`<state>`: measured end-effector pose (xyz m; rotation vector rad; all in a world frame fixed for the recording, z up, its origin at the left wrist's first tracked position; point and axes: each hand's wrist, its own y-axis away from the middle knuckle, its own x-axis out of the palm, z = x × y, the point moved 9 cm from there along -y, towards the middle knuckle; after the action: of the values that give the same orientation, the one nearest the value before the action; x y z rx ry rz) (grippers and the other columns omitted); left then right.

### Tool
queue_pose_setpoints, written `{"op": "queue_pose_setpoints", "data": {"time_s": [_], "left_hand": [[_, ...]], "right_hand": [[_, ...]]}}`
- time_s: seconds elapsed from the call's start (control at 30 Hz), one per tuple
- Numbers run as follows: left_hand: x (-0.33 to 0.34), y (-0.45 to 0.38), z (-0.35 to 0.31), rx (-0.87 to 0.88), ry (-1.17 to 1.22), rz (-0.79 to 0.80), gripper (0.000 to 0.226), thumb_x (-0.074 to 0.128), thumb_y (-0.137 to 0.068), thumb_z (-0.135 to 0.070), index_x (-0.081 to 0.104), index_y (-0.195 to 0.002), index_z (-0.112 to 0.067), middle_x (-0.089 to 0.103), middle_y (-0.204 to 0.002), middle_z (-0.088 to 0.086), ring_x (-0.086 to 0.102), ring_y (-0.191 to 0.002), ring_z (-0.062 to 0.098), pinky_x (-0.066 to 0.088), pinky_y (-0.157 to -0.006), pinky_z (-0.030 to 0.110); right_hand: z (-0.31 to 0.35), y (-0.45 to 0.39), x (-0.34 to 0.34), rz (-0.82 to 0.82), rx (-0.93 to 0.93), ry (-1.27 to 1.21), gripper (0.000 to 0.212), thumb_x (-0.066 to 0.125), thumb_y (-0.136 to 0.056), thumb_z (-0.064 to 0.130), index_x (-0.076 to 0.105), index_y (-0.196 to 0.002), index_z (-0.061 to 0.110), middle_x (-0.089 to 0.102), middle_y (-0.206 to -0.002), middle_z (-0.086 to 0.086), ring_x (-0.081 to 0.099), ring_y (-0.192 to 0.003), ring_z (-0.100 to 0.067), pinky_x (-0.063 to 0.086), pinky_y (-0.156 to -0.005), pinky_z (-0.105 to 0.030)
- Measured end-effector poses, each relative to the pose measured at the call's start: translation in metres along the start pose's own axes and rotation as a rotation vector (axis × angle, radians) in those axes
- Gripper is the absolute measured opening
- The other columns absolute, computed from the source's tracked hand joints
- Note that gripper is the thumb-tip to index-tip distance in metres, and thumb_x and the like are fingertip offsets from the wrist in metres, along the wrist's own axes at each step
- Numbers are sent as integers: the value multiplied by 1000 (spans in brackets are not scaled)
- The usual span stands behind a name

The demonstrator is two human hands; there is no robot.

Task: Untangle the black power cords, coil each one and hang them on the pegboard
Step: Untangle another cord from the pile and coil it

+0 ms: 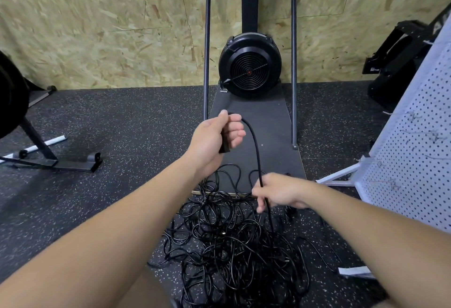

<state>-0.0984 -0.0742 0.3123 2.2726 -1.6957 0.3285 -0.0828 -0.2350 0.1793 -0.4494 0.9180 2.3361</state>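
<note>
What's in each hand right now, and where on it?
One black power cord: the left hand grips its plug end, raised; the right hand pinches the same cord lower down, just above the tangled pile.

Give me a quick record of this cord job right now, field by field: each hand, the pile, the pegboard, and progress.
left hand: left hand raised, grips the plug end of one black cord
right hand: right hand lower, pinches the same cord where it runs down into the pile
cord pile: tangled cords heaped on the speckled floor
pegboard: white pegboard at right, wire hooks visible, no cord hanging in view
behind: black fan machine against the wood wall
progress: one cord being drawn out, none coiled
</note>
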Motion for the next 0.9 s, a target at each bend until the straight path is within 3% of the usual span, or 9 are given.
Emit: {"op": "queue_pose_setpoints", "data": {"time_s": [0.1, 0.17, 0.27, 0.37, 0.43, 0.53, 0.63, 0.77, 0.9], "left_hand": [[-6, -4, -6, 25, 37, -5, 32, 56, -116, -27, 69, -130, -2, 71, -88, -1, 62, -73, 10, 50, -62, 21], [-16, -10, -9, 17, 132, -54, 23, 59, -113, -16, 66, -131, -3, 75, -94, 1, 61, -73, 10, 50, -60, 19], [-39, -21, -6, -28, 251, -159, 24, 56, -113, -11, 60, -135, -3, 73, -92, 3, 60, -68, 10, 50, -55, 18], [-57, -25, -3, -45, 254, -212, 35, 53, -114, -15, 58, -144, 3, 73, -95, 5, 59, -68, 12, 50, -55, 20], [-59, -24, 0, -58, 242, -217, 39, 53, -114, -16, 56, -147, 5, 76, -96, 6, 59, -70, 14, 53, -58, 21], [-53, -21, 4, -72, 231, -181, 37, 52, -115, -15, 57, -145, 6, 82, -102, 11, 68, -73, 16, 61, -67, 26], [-45, -21, 8, -55, 151, -116, 37, 47, -117, -16, 53, -145, 7, 82, -109, 17, 78, -83, 23, 66, -85, 35], [-35, -16, 9, -16, -95, -5, 36, 41, -120, -21, 53, -144, 4, 79, -119, 24, 79, -110, 37, 61, -105, 48], [-15, 1, 13, -38, -292, 145, 37, 40, -120, -20, 52, -146, 4, 79, -119, 25, 80, -105, 32, 62, -104, 45]], "right_hand": [[3, 2, -1, -242, 36, 65, 28, 52, -113, 35, 47, -119, 7, 69, -102, -13, 68, -76, -23, 52, -76, -38], [11, 10, -2, -322, 8, -126, 35, 63, -109, 39, 43, -123, 14, 68, -103, -11, 63, -72, -19, 53, -66, -32], [20, 31, -17, -442, -128, -378, 28, 78, -101, 21, 58, -119, 13, 68, -109, -15, 67, -64, -14, 50, -54, -15], [22, 46, -34, -537, -226, -436, 14, 85, -95, 12, 73, -102, 9, 75, -101, -22, 69, -60, -13, 53, -55, -18], [20, 50, -35, -551, -225, -364, 9, 85, -95, 16, 77, -95, 13, 77, -88, -17, 68, -58, -13, 55, -57, -25], [31, 55, -24, -526, -287, 7, 17, 79, -100, 26, 76, -84, 22, 74, -67, -1, 65, -55, -16, 56, -61, -35], [59, 67, -1, -482, -440, 350, 29, 64, -108, 32, 64, -81, 23, 64, -70, 6, 57, -68, -17, 53, -74, -45], [93, 91, -7, -470, -583, 397, 26, 51, -113, 29, 58, -89, 32, 59, -81, 18, 55, -79, -7, 44, -73, -32], [111, 116, -39, -464, -612, 247, 27, 50, -115, 19, 62, -91, 22, 58, -70, 25, 55, -69, 1, 36, -65, -17]]}}
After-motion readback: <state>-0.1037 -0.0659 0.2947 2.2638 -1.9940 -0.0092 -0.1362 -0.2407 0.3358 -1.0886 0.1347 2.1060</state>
